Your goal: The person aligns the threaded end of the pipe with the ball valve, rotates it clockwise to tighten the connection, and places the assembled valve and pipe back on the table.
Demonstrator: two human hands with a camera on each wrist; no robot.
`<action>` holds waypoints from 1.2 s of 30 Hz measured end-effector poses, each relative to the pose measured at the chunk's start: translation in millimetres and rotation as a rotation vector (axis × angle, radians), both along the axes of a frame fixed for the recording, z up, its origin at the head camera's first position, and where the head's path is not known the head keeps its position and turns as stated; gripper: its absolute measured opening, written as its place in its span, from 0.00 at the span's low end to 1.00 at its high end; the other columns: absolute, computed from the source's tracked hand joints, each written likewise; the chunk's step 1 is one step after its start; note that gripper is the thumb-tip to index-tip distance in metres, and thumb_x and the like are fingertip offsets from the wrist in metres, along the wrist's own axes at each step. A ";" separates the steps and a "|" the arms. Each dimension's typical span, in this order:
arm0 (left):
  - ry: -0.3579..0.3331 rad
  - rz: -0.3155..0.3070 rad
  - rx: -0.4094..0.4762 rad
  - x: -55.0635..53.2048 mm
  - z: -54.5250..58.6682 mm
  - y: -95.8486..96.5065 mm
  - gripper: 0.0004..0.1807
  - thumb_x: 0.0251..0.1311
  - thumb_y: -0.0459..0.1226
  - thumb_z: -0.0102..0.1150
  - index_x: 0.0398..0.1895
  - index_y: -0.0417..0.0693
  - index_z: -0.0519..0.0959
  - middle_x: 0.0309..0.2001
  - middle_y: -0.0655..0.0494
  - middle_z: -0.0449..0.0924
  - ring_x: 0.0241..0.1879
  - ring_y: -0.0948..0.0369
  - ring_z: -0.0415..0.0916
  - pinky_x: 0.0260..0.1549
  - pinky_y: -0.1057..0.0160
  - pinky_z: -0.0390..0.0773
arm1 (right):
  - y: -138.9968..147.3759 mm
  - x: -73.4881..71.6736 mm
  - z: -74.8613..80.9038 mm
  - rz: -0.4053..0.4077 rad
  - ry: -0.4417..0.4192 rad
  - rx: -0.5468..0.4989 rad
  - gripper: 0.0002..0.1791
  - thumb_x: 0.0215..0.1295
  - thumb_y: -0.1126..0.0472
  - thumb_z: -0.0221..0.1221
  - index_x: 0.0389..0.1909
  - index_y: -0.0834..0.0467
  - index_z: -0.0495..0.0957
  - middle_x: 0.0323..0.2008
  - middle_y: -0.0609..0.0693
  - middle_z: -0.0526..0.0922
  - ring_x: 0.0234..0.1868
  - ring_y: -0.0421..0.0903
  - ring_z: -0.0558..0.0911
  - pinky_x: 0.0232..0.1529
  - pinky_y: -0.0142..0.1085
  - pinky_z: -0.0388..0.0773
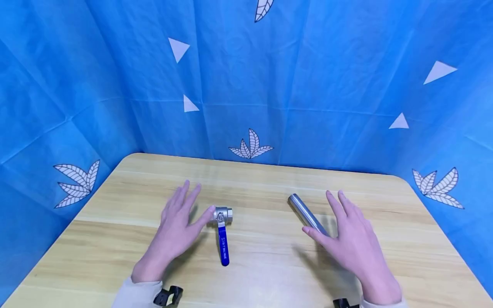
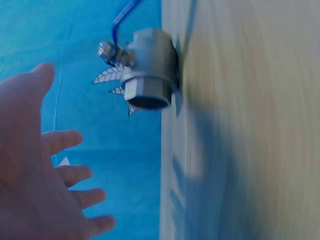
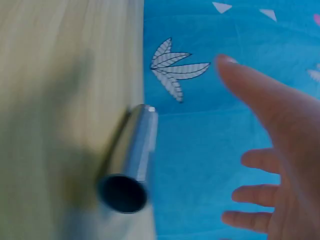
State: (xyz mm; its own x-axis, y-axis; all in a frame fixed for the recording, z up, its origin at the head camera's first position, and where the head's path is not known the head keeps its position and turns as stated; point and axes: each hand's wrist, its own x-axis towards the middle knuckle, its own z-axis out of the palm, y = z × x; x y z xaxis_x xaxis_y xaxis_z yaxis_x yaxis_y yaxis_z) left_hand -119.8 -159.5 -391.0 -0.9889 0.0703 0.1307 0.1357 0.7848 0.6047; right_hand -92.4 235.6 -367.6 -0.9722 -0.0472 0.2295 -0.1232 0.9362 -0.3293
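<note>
We count two hands: the left hand [image 1: 178,222] and the right hand [image 1: 352,239], each showing five spread fingers. We see two sleeve cuffs, one at each wrist, and two dark straps, one by each cuff. On the one table [image 1: 269,273] we count two metal things: one valve [image 1: 221,218] and one tube [image 1: 307,214]. The valve carries one blue lever [image 1: 223,248] and one nut on top. The tube shows one open end in the right wrist view. On the one blue backdrop [image 1: 327,77] we count four white triangles and four leaf prints, one of them cut by the top edge.
</note>
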 end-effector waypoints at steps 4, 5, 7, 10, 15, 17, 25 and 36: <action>-0.076 -0.038 0.201 -0.8 -1.2 3.5 0.41 0.80 0.64 0.46 0.86 0.54 0.59 0.88 0.46 0.49 0.86 0.37 0.47 0.79 0.25 0.50 | 1.6 -5.6 -12.3 -0.038 -0.084 -0.143 0.57 0.65 0.25 0.65 0.85 0.53 0.59 0.82 0.68 0.62 0.77 0.72 0.65 0.68 0.76 0.68; -0.093 -0.045 0.243 -1.1 -2.2 4.3 0.40 0.80 0.64 0.46 0.85 0.53 0.61 0.87 0.47 0.53 0.85 0.38 0.50 0.79 0.26 0.52 | 2.5 -7.4 -16.0 -0.047 -0.102 -0.183 0.56 0.66 0.26 0.65 0.84 0.54 0.60 0.81 0.67 0.63 0.78 0.72 0.65 0.69 0.75 0.67; -0.131 -0.052 0.322 -2.2 -5.5 5.1 0.37 0.81 0.62 0.47 0.82 0.52 0.66 0.85 0.47 0.60 0.84 0.40 0.56 0.80 0.31 0.56 | 3.9 -10.6 -24.1 -0.071 -0.150 -0.276 0.54 0.67 0.28 0.66 0.83 0.54 0.61 0.81 0.66 0.65 0.78 0.70 0.66 0.70 0.73 0.69; -0.200 -0.038 0.419 -2.4 -11.6 5.4 0.33 0.81 0.59 0.49 0.78 0.52 0.72 0.81 0.47 0.68 0.81 0.41 0.63 0.80 0.34 0.60 | 5.2 -14.5 -36.7 -0.106 -0.227 -0.437 0.52 0.66 0.30 0.68 0.82 0.52 0.63 0.79 0.65 0.67 0.76 0.70 0.70 0.73 0.69 0.71; -0.290 0.007 0.556 -2.7 -22.2 4.1 0.28 0.79 0.55 0.56 0.75 0.54 0.76 0.76 0.47 0.75 0.77 0.43 0.70 0.79 0.35 0.64 | 7.1 -19.0 -55.0 -0.126 -0.293 -0.595 0.49 0.65 0.34 0.72 0.80 0.51 0.67 0.76 0.60 0.74 0.73 0.64 0.78 0.73 0.53 0.77; -0.319 0.010 0.607 -4.4 -26.9 3.5 0.29 0.77 0.55 0.59 0.74 0.56 0.77 0.76 0.48 0.75 0.78 0.44 0.69 0.79 0.35 0.63 | 9.2 -19.9 -61.0 -0.123 -0.287 -0.613 0.46 0.65 0.36 0.73 0.78 0.51 0.69 0.75 0.57 0.77 0.72 0.59 0.78 0.70 0.40 0.78; -0.368 -0.036 0.732 -14.5 -39.7 -1.4 0.32 0.71 0.54 0.67 0.75 0.58 0.76 0.79 0.49 0.71 0.81 0.45 0.65 0.82 0.41 0.61 | 18.4 -21.0 -67.4 -0.122 -0.231 -0.636 0.42 0.64 0.40 0.75 0.75 0.49 0.73 0.73 0.53 0.80 0.69 0.51 0.78 0.55 0.18 0.70; -0.338 -0.040 0.663 -12.8 -45.0 0.9 0.33 0.72 0.55 0.66 0.76 0.58 0.75 0.80 0.44 0.68 0.79 0.42 0.68 0.78 0.45 0.68 | 13.9 -19.9 -71.4 -0.203 -0.211 -0.578 0.29 0.58 0.44 0.80 0.54 0.56 0.83 0.48 0.52 0.87 0.45 0.40 0.79 0.45 0.25 0.76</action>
